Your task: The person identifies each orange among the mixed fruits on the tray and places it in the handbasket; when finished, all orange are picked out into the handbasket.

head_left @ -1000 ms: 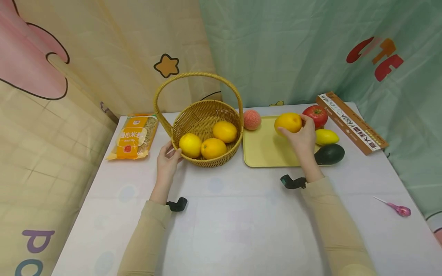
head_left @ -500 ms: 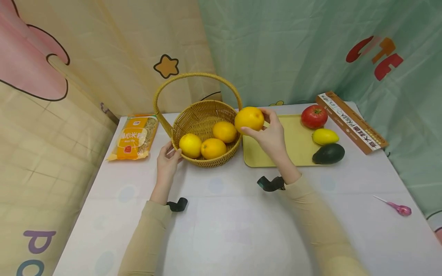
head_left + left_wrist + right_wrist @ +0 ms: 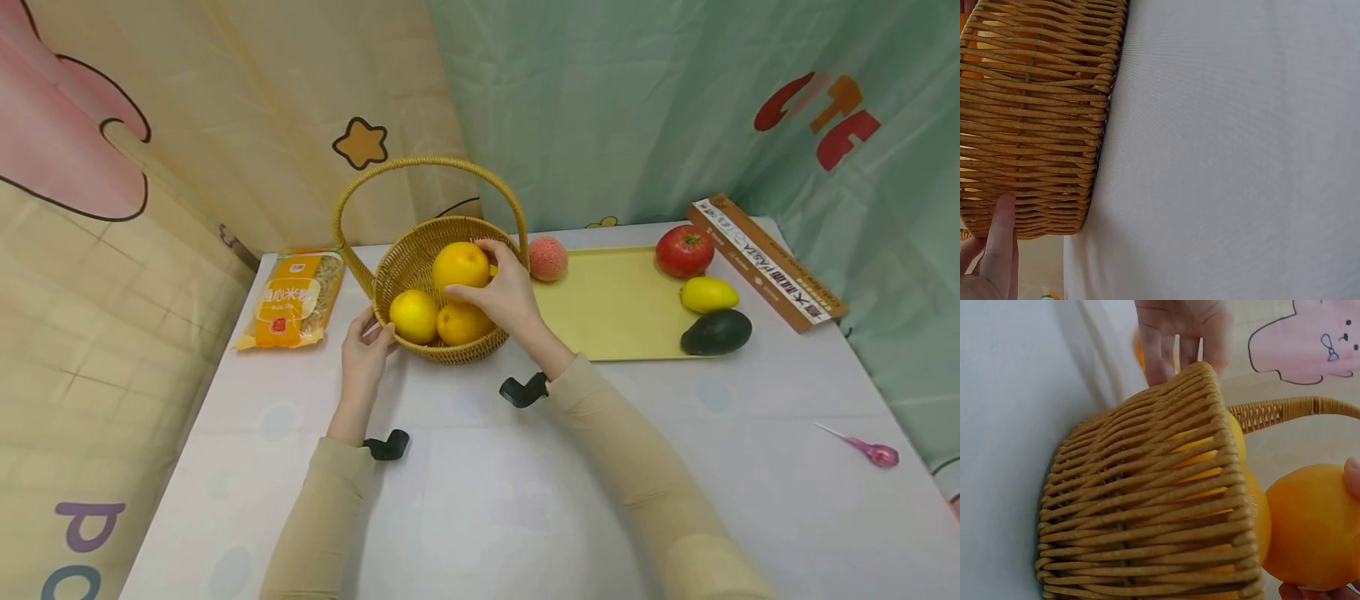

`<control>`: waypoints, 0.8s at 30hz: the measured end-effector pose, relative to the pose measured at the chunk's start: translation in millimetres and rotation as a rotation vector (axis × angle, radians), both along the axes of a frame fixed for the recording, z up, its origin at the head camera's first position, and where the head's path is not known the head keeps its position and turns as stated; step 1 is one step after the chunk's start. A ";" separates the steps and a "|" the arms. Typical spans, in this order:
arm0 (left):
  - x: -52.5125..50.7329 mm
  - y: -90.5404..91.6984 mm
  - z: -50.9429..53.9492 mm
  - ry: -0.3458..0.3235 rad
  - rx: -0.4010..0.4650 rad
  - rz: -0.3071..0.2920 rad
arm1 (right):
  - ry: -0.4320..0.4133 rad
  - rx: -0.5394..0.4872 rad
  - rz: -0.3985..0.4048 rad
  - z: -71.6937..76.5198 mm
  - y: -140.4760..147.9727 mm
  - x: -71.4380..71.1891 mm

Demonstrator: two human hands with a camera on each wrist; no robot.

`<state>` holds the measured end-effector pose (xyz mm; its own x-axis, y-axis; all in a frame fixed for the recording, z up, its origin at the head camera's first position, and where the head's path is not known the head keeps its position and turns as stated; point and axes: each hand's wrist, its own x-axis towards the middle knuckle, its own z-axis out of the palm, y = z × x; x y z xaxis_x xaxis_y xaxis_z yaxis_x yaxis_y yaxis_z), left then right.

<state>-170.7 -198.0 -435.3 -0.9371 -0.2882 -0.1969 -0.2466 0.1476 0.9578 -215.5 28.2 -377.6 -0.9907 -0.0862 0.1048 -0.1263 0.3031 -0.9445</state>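
Note:
My right hand (image 3: 511, 286) grips an orange (image 3: 460, 265) between thumb and fingers, over the wicker basket (image 3: 401, 258). The right wrist view shows this orange (image 3: 1316, 526) at the rim, close against another fruit inside. Beneath and beside it lie a yellow fruit (image 3: 413, 317) and another orange (image 3: 462, 324); a further orange is mostly hidden by my right hand. At the basket's near left side, my left hand (image 3: 363, 354) holds the rim. One finger (image 3: 1000, 240) lies along the woven wall in the left wrist view.
A yellow tray (image 3: 607, 308) stands to the right, with a pink bumpy ball (image 3: 548, 258), a red tomato-like fruit (image 3: 685, 251), a lemon (image 3: 708, 295) and an avocado (image 3: 716, 332) about it. Farther out are a pasta box (image 3: 768, 262), a lollipop (image 3: 873, 452) and a pasta bag (image 3: 292, 298).
My right hand has carried the orange leftward from above the tray to inside the basket's rim. The left hand has stayed on the basket.

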 end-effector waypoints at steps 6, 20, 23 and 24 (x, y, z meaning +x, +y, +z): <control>0.3 -0.1 0.8 0.000 0.007 0.000 | -0.020 0.092 -0.013 -10.1 -20.8 -13.7; 0.6 -1.7 -1.5 0.004 0.006 -0.007 | 0.036 0.306 0.021 -20.2 -44.8 -21.4; -0.1 -1.3 -1.9 0.003 0.007 -0.007 | 0.031 0.326 0.027 -19.9 -47.1 -23.2; -0.2 -1.2 -2.0 0.002 0.006 -0.006 | 0.029 0.342 0.032 -19.9 -47.8 -24.1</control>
<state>-171.0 -199.2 -437.3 -0.9393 -0.2811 -0.1966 -0.2437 0.1435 0.9592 -239.6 -19.6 -397.4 -0.9840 -0.1524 0.0928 -0.1664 0.5968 -0.7849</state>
